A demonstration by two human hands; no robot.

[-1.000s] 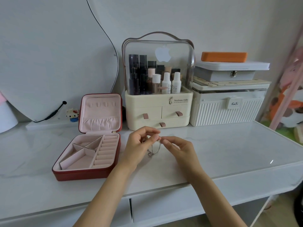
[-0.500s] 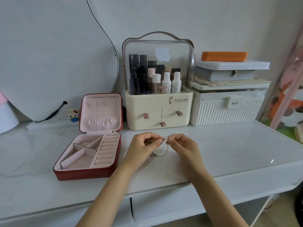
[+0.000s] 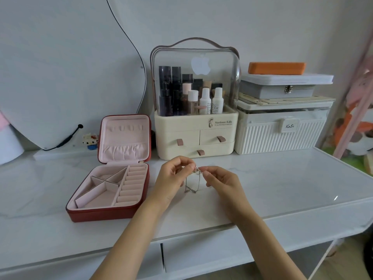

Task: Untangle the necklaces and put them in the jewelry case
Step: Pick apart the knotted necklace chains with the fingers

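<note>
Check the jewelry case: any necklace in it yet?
No. The case shows only bare pink compartments, and the necklaces hang between the left hand and right hand.

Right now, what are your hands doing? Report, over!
Left hand and right hand both pinching the necklaces, tangled, dangling over the table. Jewelry case open, nothing blocking it.
</note>
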